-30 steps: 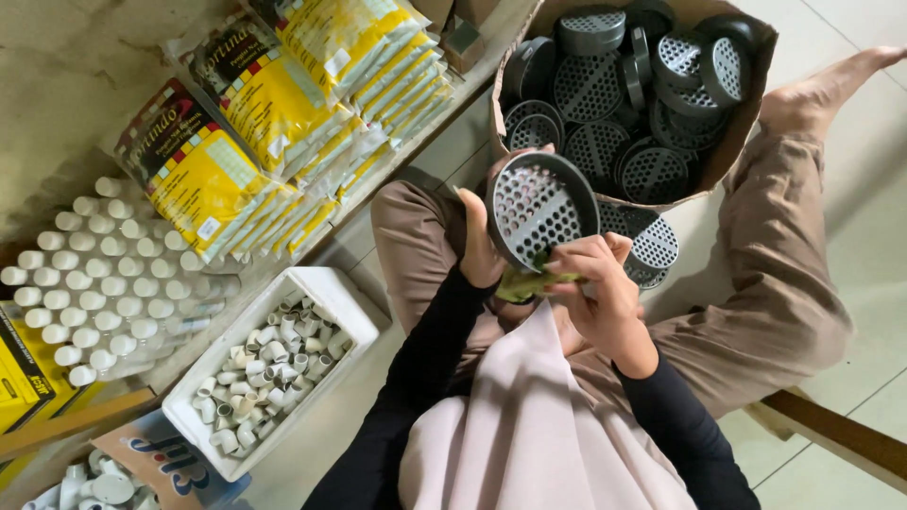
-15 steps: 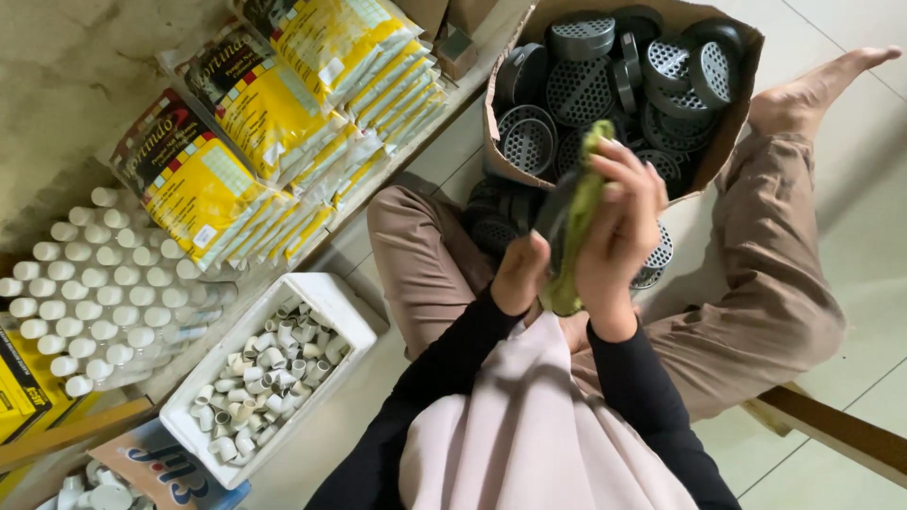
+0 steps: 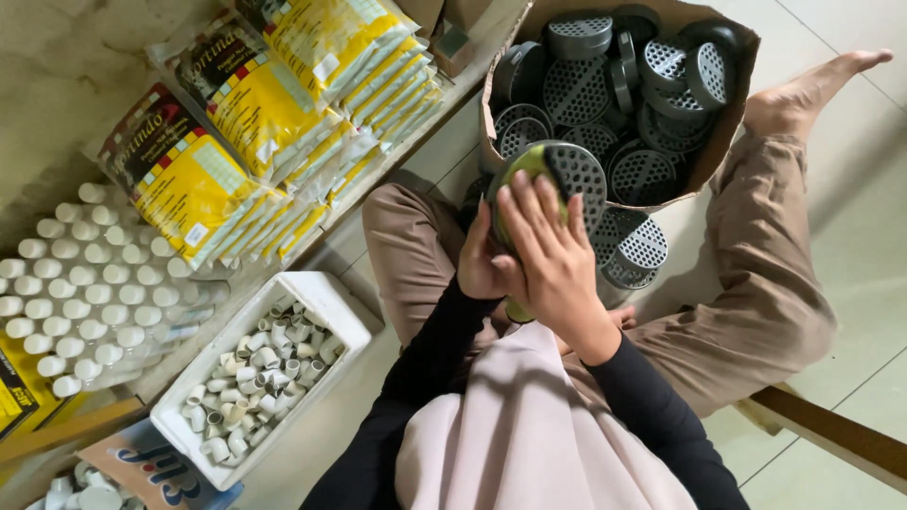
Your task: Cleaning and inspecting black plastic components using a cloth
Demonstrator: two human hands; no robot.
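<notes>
I sit on the floor and hold a round grey perforated disc [image 3: 578, 178] upright above my lap. A yellow-green pad [image 3: 522, 168] lies against its face. My right hand [image 3: 548, 255] is spread flat over the pad, pressing it onto the disc. Behind and to the left of the disc, my left hand [image 3: 479, 264] grips its lower edge. Two more perforated discs [image 3: 633, 247] lie on my lap just past my hands.
A cardboard box [image 3: 723, 123] full of grey perforated discs stands ahead between my legs. A white tray [image 3: 326, 297] of small white caps sits at my left. Yellow packets [image 3: 255, 113] and bagged white bottles [image 3: 76, 283] are stacked at the left. A wooden bar [image 3: 831, 439] runs at the lower right.
The disc was face-up in my hands, then turned on edge with the green pad wrapped against it. Now it faces away and my right hand lies flat over the pad.
</notes>
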